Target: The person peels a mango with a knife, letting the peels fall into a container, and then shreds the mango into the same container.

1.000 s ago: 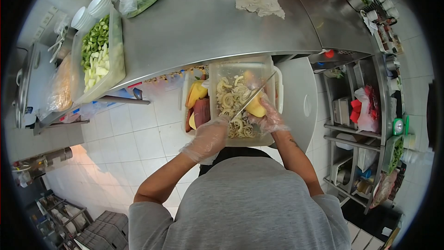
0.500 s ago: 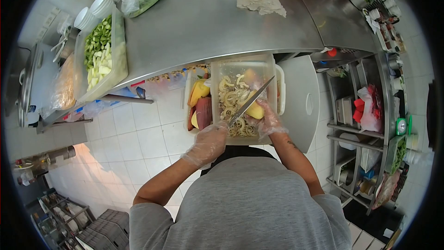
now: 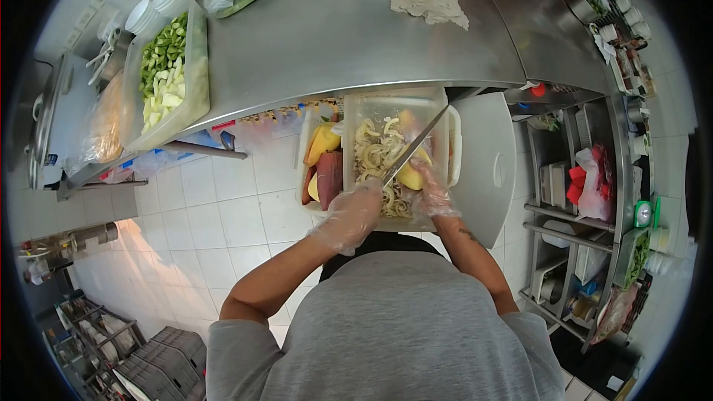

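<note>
Knife (image 3: 414, 146) clamped in the gloved left hand (image 3: 349, 215) slants over the clear tub (image 3: 353, 115); right hand (image 3: 431, 191) fingers cup the yellow fruit (image 3: 411, 176) above it. Slicing wants fingertips kept clear of the blade.

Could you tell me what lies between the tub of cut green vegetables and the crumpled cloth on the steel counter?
In the head view, only bare steel counter separates the tub from the cloth.

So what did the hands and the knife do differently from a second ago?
Not much. The knife in the left hand swung slightly, its tip lifting toward the far rim of the clear tub. The right hand kept its grip on the yellow fruit over the peelings. Nothing was picked up or let go. The tub of fruit pieces and the tray of green vegetables stayed put.
</note>
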{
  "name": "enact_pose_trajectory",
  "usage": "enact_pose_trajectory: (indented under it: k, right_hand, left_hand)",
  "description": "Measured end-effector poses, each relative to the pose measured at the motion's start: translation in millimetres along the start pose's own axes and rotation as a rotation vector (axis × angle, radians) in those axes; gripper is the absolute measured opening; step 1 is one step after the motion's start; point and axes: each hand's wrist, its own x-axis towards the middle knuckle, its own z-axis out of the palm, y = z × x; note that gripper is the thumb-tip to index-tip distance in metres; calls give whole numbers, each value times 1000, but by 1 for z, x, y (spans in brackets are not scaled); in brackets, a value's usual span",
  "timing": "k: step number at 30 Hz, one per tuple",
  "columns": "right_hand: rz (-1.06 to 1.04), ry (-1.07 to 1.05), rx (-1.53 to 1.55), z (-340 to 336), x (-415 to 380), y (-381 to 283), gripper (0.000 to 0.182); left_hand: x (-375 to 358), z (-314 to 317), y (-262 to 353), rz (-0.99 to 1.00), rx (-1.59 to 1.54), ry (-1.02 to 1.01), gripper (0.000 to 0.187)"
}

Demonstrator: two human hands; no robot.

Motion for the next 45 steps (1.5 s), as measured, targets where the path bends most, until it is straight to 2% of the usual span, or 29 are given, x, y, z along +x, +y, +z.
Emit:
enact_pose_trajectory:
  k: [2,5,7,9,13,16,18,22,24,28,30,32,34,36,39,42,45]
  right_hand:
    - [-66,28,-47,4,-4,-10,51]
    - [39,-5,-44,-6,1,-13,57]
    - [-146,-28,-120,-15,12,11,57]
    - [-188,-20,-136,-24,17,20,55]
    - [-5,29,-39,-20,5,-7,52]
    - [25,83,-58,-19,3,-2,47]
    - [56,80,-16,-12,2,-7,47]
    - [155,58,247,-28,4,-15,50]
    - [213,26,367,-32,6,-13,51]
    - [154,46,253,-31,7,-8,51]
    - [132,48,230,-31,11,-6,51]
    - [148,43,238,-34,13,-9,52]
    - [185,44,289,-32,13,-12,53]
    - [235,51,385,-29,15,-17,54]
    - [217,-49,298,-37,15,-13,55]
    - [75,-245,110,-43,14,-13,56]
    - [118,-116,100,-37,15,-14,58]
  left_hand:
    - [9,1,3,-5,-18,-18,14]
    - [20,0,7,-4,-48,7,16]
    - [28,-2,11,3,-63,37,19]
    - [27,-4,15,-3,-75,52,19]
    - [8,16,-2,95,-47,150,17]
    - [13,27,-9,32,-5,98,16]
    - [23,27,-10,69,12,96,16]
    - [33,20,-22,137,6,30,14]
    - [24,20,-32,227,-208,117,13]
    - [12,31,-39,271,-421,214,15]
    - [11,29,-37,298,-277,179,15]
    - [9,21,-28,231,-134,128,13]
    - [3,11,-14,75,8,52,15]
    - [-6,4,-10,118,31,93,15]
    - [-9,4,-11,129,39,86,16]
    - [-8,2,-7,81,33,48,17]
    - [-3,8,-9,104,29,74,18]
